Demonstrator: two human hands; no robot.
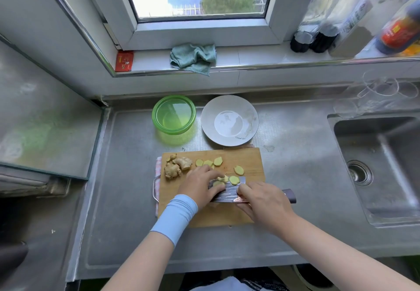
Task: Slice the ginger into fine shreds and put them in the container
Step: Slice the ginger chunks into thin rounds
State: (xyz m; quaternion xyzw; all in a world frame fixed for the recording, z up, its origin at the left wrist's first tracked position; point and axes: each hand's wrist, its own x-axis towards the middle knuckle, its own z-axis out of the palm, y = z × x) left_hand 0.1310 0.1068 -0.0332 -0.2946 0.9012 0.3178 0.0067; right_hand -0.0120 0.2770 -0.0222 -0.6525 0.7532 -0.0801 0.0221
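Here, mid-board, my left grip (pixel 200 184) curls over a few ginger slices (pixel 234 179), pinning them against the knife (pixel 227 194), which my right grip (pixel 261 202) clasps where blade meets handle. A whole ginger root (pixel 179 164) lies at the cutting board's (pixel 247 156) far-left corner. Beyond the board stand the green container (pixel 173 114) and a plate (pixel 229 108) lettered "Good life". Bare wood lines the board's near edge.

Matt wooden board (pixel 238 156), dull steel counter (pixel 127 154), translucent green plastic container (pixel 173 114).

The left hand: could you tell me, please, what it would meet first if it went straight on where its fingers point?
Probably the ginger slices just beyond the fingertips of the left hand, lying by the knife blade; depth is hard to judge.
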